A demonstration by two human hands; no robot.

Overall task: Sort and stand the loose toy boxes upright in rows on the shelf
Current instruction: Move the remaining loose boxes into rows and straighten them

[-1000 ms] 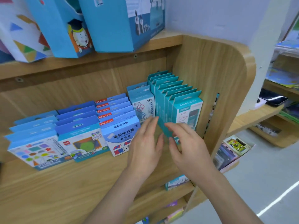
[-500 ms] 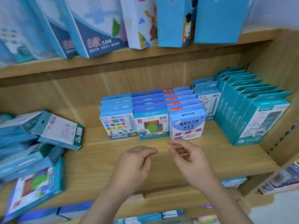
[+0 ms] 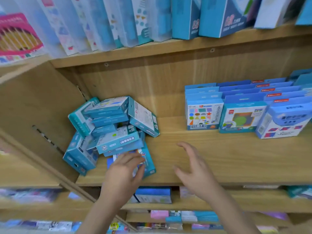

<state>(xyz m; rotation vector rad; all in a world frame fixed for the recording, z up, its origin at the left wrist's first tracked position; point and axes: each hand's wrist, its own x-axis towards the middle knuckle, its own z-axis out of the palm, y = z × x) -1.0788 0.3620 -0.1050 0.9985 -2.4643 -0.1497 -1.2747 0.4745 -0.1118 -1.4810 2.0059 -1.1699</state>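
Note:
A jumbled heap of teal toy boxes [image 3: 109,125] lies at the left end of the wooden shelf [image 3: 219,159]. My left hand [image 3: 125,173] rests on the flat box [image 3: 148,164] at the heap's front, fingers spread over its face. My right hand [image 3: 195,169] hovers above the bare shelf board, fingers spread and holding nothing. To the right, blue boxes stand upright in rows [image 3: 244,108], the front ones showing coloured shapes.
The shelf's slanted side panel [image 3: 33,115] borders the heap on the left. Tall boxes [image 3: 202,16] fill the upper shelf just overhead. More packages [image 3: 152,195] sit on the shelves below.
The view has swung left from the upright rows to the loose heap. Both hands moved left; my left hand now lies on the front box, my right hand has spread open.

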